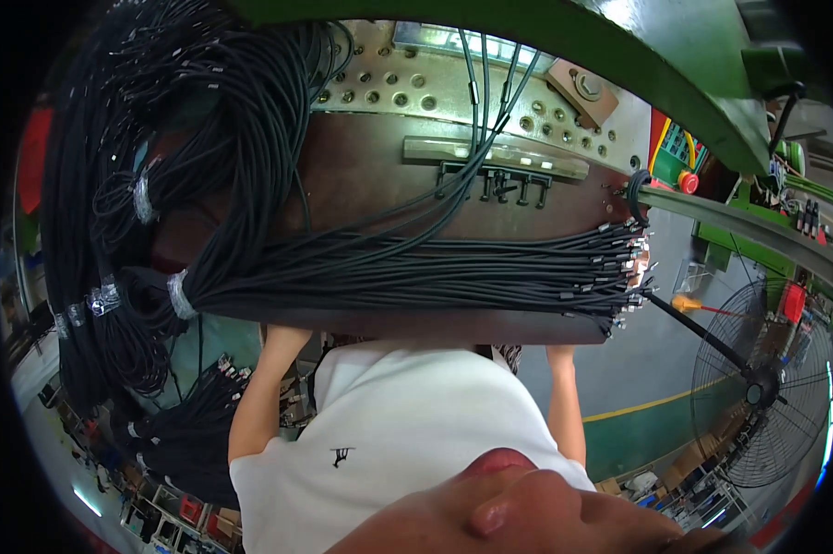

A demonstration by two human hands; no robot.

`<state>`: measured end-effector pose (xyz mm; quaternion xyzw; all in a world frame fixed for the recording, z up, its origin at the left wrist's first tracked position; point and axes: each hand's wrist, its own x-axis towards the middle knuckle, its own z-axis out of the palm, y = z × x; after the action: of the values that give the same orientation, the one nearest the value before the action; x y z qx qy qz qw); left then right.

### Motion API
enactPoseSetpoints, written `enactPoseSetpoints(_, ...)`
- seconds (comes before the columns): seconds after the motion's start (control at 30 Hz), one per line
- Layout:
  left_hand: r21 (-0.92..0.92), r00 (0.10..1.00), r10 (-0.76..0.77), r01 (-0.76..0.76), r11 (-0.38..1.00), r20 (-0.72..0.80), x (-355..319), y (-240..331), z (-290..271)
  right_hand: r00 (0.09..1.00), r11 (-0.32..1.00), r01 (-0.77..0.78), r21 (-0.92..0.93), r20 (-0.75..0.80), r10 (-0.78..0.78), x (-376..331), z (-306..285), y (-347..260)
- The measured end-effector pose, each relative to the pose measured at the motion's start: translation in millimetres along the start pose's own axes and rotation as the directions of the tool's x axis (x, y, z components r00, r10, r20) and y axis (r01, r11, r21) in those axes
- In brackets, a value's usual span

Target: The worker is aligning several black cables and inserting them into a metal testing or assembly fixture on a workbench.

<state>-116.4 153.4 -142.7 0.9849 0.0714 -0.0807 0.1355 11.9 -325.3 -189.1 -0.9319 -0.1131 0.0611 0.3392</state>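
**Cable bundle lying across the bench, hands hidden beneath its near edge**

The far side of the scene is being taken up by a green machine frame point(675, 65) and, under it, a perforated metal plate point(416, 88). On the left, a great hanging mass of black cables point(112, 138) is being held together by clear tape wraps. The brown bench point(361, 175) is being spanned from left to right by the cable bundle point(416, 272). It is being kept together at its left end by a white tape band point(181, 295), while its metal-tipped ends point(624, 268) are being fanned out at the bench's right edge. A few single cables are being led from the bundle up to the far plate, past a small black comb fixture point(495, 185).

Both forearms are being reached forward, the left forearm point(264, 379) and the right forearm point(564, 388). The left hand and the right hand are being hidden by the near edge of the bench, so it cannot be told whether either grip is spread or pressed together.

As a judgement, the work is being read as partly done. The bundle is already gathered and taped, and most of its ends are lying loose. A second bundle point(190, 434) is being left near the floor on the left.
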Motion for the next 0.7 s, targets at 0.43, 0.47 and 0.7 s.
enactPoseSetpoints(0.43,-0.149,0.991,-0.077,0.061,0.987,-0.107,11.8,14.0,-13.7,0.996,0.995,0.038,-0.090,-0.078,-0.045,13.9,-3.6,-19.2)
enactPoseSetpoints(0.47,-0.123,0.991,-0.055,0.040,0.992,-0.122,16.5,16.2,-16.5,0.995,0.995,0.030,-0.094,-0.089,-0.038,16.6,-7.4,-27.1)
enactPoseSetpoints(0.7,-0.184,0.940,0.033,0.031,0.982,0.338,20.5,66.0,-75.4,0.929,0.896,-0.003,-0.445,0.331,0.168,23.3,-73.5,-107.6)
